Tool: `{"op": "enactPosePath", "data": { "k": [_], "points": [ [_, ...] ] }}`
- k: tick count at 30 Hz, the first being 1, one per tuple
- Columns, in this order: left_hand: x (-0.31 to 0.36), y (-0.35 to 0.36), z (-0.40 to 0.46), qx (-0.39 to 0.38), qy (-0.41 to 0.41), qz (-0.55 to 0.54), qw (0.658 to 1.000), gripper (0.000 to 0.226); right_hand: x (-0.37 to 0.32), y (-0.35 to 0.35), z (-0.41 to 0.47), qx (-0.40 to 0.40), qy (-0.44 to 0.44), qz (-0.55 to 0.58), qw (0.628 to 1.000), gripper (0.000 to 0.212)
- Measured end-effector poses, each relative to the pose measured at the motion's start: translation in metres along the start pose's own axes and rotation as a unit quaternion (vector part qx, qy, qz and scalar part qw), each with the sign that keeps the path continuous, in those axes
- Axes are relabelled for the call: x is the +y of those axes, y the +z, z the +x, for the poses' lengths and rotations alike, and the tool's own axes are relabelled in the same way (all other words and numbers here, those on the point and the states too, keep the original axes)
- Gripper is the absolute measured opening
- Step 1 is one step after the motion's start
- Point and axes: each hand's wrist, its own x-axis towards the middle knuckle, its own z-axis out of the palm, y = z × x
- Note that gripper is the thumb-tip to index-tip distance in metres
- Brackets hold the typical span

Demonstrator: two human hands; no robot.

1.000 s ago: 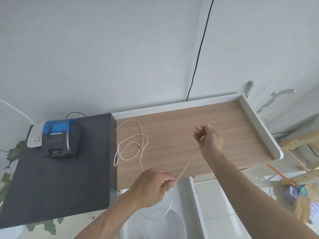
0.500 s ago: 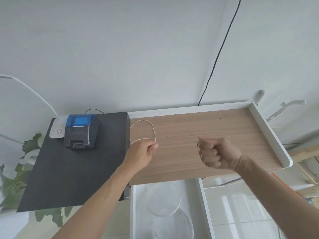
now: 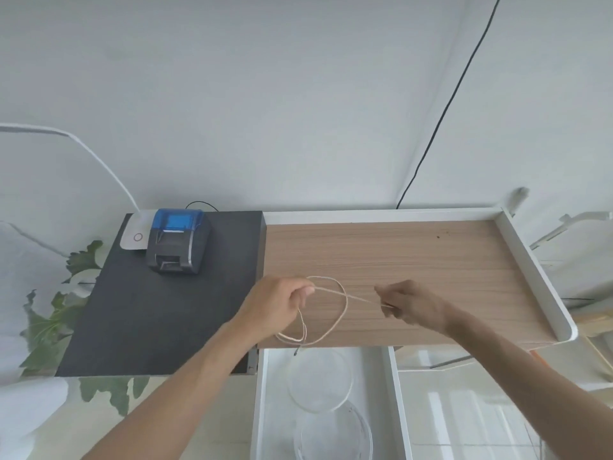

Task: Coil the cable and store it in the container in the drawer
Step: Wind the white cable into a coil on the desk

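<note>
Head cam: left hand [image 3: 277, 305] pinches the thin beige cable [image 3: 343, 313] loops, right hand [image 3: 409, 303] fingers grip the strand; probably best keeping loops even, tension light.

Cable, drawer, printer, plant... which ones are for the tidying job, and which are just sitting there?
For the job:
- thin cable, looped between both hands
- left hand and right hand, each gripping it
- open white drawer
- clear round container inside the drawer

Just sitting there:
- blue-topped printer
- white device beside the printer
- leafy plant
- black wall cord
</note>
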Motion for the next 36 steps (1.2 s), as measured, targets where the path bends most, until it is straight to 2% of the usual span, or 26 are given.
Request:
{"op": "enactPosePath", "data": {
  "k": [1,3,5,6,8,9,10,12,13,14,16,18,20,21,22,23,25,26,27,28,29,31,32,33,34,36],
  "points": [
    [-0.007,0.000,0.005,0.006,-0.017,0.004,1.000,0.036,-0.006,-0.004,-0.006,-0.065,0.032,0.105,0.992,0.054],
    [-0.012,0.004,0.010,0.011,-0.041,0.009,0.999,0.040,-0.015,-0.015,-0.015,-0.171,0.032,0.322,0.931,0.046],
    [-0.010,0.011,0.007,0.001,-0.052,-0.006,0.999,0.042,-0.021,-0.020,-0.017,-0.207,-0.024,0.553,0.807,0.037],
    [-0.007,0.016,0.004,-0.011,-0.048,-0.009,0.999,0.041,-0.024,-0.020,-0.014,-0.167,-0.050,0.650,0.740,0.032],
    [0.002,0.024,-0.005,-0.052,-0.029,-0.005,0.998,0.041,-0.027,-0.017,0.001,0.005,-0.080,0.782,0.618,0.030],
    [0.008,0.028,-0.011,-0.076,-0.016,-0.005,0.997,0.043,-0.028,-0.015,0.009,0.106,-0.096,0.787,0.601,0.033],
    [0.015,0.030,-0.018,-0.097,0.000,-0.007,0.995,0.044,-0.029,-0.014,0.017,0.199,-0.110,0.737,0.636,0.037],
    [0.030,0.031,-0.031,-0.117,0.026,-0.028,0.992,0.039,-0.022,-0.010,0.029,0.357,-0.123,0.440,0.815,0.038],
    [0.036,0.027,-0.035,-0.112,0.034,-0.042,0.992,0.037,-0.018,-0.006,0.031,0.381,-0.131,0.223,0.888,0.033],
    [0.040,0.021,-0.036,-0.097,0.031,-0.058,0.993,0.035,-0.015,-0.002,0.028,0.354,-0.145,0.028,0.924,0.029],
    [0.036,0.007,-0.030,-0.038,0.001,-0.084,0.996,0.035,-0.013,0.002,0.016,0.228,-0.154,-0.200,0.940,0.023],
    [0.026,-0.006,-0.017,0.034,-0.026,-0.079,0.996,0.034,-0.016,0.000,0.003,0.123,-0.096,-0.256,0.954,0.041],
    [0.018,-0.007,-0.005,0.066,-0.055,-0.076,0.993,0.029,-0.024,-0.004,-0.010,0.009,-0.016,-0.124,0.992,0.061],
    [0.015,-0.004,0.000,0.069,-0.071,-0.077,0.992,0.030,-0.025,-0.008,-0.017,-0.061,0.007,0.013,0.998,0.059],
    [0.013,0.001,0.003,0.064,-0.085,-0.076,0.991,0.031,-0.027,-0.012,-0.023,-0.120,0.005,0.174,0.977,0.053],
    [0.012,0.006,0.005,0.054,-0.100,-0.073,0.991,0.033,-0.029,-0.017,-0.027,-0.152,-0.015,0.342,0.927,0.045],
    [0.011,0.015,0.002,0.014,-0.117,-0.069,0.991,0.035,-0.030,-0.023,-0.025,-0.119,-0.070,0.631,0.763,0.027],
    [0.013,0.019,-0.003,-0.019,-0.117,-0.073,0.990,0.035,-0.029,-0.025,-0.019,-0.041,-0.085,0.724,0.684,0.023],
    [0.017,0.024,-0.009,-0.055,-0.110,-0.080,0.989,0.036,-0.026,-0.026,-0.011,0.057,-0.100,0.763,0.635,0.026],
    [0.024,0.027,-0.017,-0.090,-0.097,-0.088,0.987,0.036,-0.024,-0.026,-0.004,0.152,-0.118,0.743,0.641,0.030],
    [0.029,0.031,-0.025,-0.119,-0.082,-0.094,0.985,0.038,-0.020,-0.026,0.004,0.246,-0.129,0.663,0.696,0.033],
    [0.040,0.033,-0.038,-0.143,-0.052,-0.109,0.982,0.038,-0.005,-0.024,0.015,0.381,-0.123,0.320,0.859,0.029],
    [0.043,0.031,-0.041,-0.139,-0.042,-0.120,0.982,0.037,0.002,-0.021,0.016,0.384,-0.127,0.120,0.907,0.027],
    [0.045,0.027,-0.040,-0.121,-0.038,-0.131,0.983,0.034,0.006,-0.017,0.014,0.341,-0.140,-0.043,0.928,0.028],
    [0.044,0.022,-0.038,-0.090,-0.039,-0.138,0.986,0.032,0.009,-0.014,0.009,0.278,-0.145,-0.153,0.937,0.034],
    [0.036,0.008,-0.028,-0.010,-0.055,-0.144,0.988,0.028,0.009,-0.013,-0.003,0.164,-0.111,-0.244,0.949,0.053]
  ]
}}
